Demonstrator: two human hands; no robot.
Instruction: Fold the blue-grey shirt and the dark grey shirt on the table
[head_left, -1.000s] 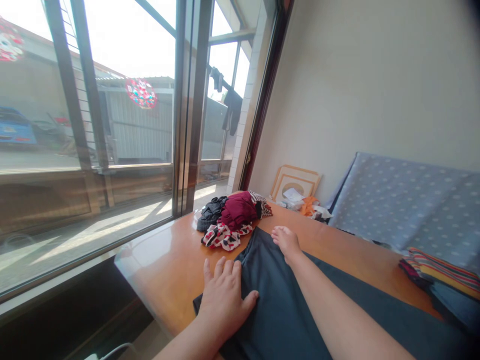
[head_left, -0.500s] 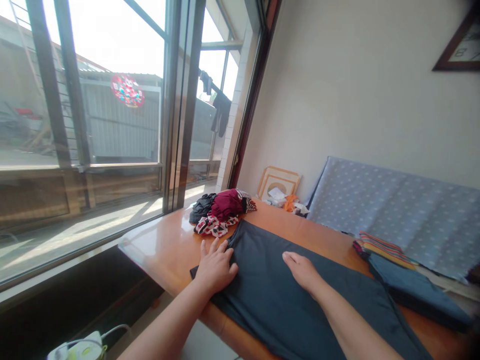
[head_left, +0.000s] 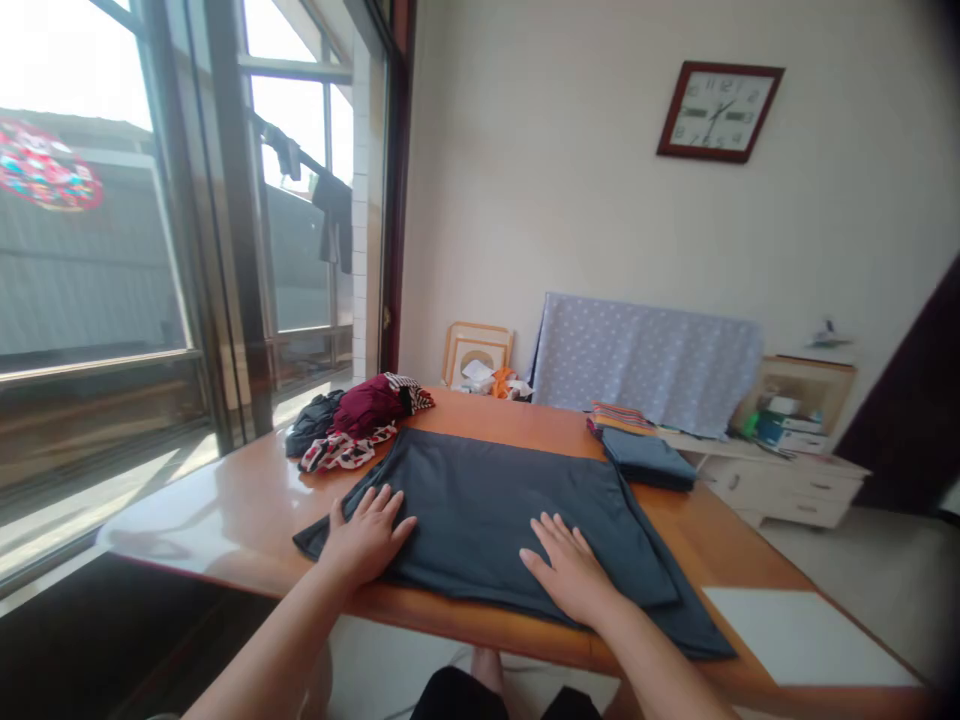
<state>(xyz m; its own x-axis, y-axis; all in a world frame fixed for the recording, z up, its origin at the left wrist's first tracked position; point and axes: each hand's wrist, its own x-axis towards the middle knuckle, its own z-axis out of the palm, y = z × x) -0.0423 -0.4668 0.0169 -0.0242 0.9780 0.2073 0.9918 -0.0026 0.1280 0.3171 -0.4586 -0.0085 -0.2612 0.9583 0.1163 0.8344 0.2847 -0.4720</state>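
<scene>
Since the earlier frame the head has lifted and swung toward the room, so the whole dark grey garment [head_left: 480,510] now shows, lying spread and smoothed near the edge of the orange wooden counter [head_left: 247,500]. Its near edge looks doubled over, though the exact fold is hard to read. The left hand [head_left: 366,538] rests open on the garment's near left part, fingers spread and not gripping. The right hand [head_left: 568,570] lies just as open and flat on the near right part, with no cloth pinched in it. Beyond the garment's far left corner, almost touching it, sits a loose heap of clothes [head_left: 345,425] in maroon, black and a red-and-white print. To the right, a folded blue cloth [head_left: 646,458] lies just in front of a folded striped cloth [head_left: 619,417]. A white sheet [head_left: 802,635] lies flat on the counter's near right end. No box or basket stands on the counter; beyond it, a low white drawer unit [head_left: 780,490] carries small boxes, and whatever its drawers hold stays hidden.
</scene>
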